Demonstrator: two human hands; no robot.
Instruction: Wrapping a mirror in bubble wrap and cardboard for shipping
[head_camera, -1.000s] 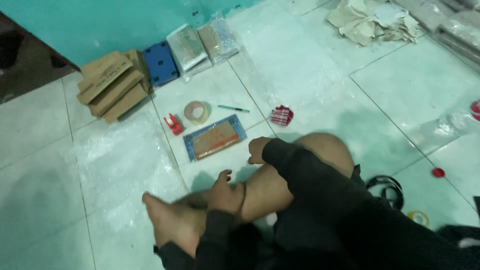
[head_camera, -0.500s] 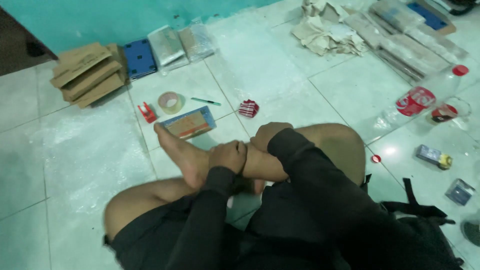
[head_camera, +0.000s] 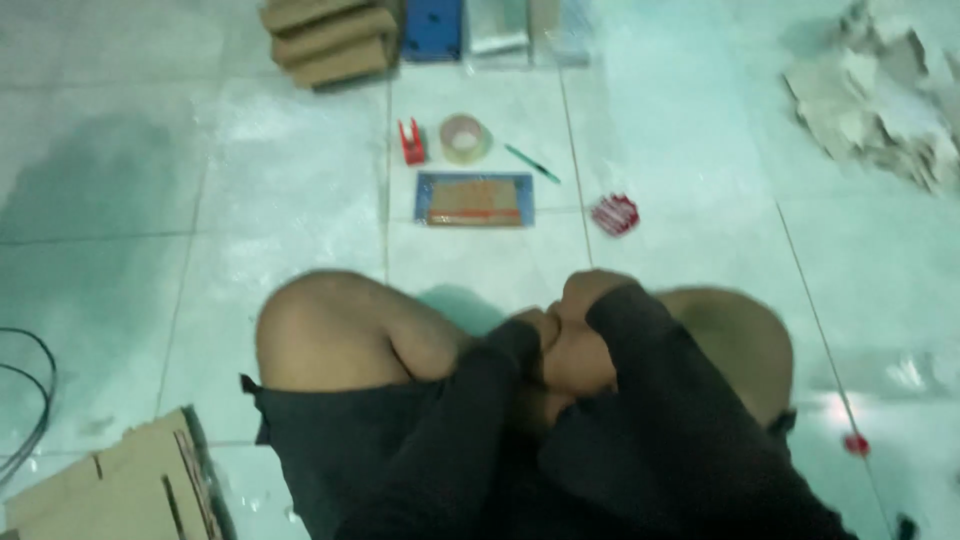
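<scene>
While the person sits cross-legged on the tiled floor (head_camera: 280, 200), both hands meet at the tucked-in foot (head_camera: 575, 355) between the knees. The right hand (head_camera: 590, 295) curls over it; the left hand (head_camera: 535, 325) presses beside it. Whether either truly grips, I cannot tell through the blur. Ahead, apart from the legs, lie a blue-edged flat packet (head_camera: 474, 198), a tape roll (head_camera: 465, 138), a red tool (head_camera: 411, 143) and a green pen (head_camera: 531, 163), seemingly laid out within reach. Open tile spreads left; cardboard (head_camera: 100, 490) crowds the near-left edge.

Tape roll (head_camera: 465, 138) behind flat packet (head_camera: 474, 199)
</scene>
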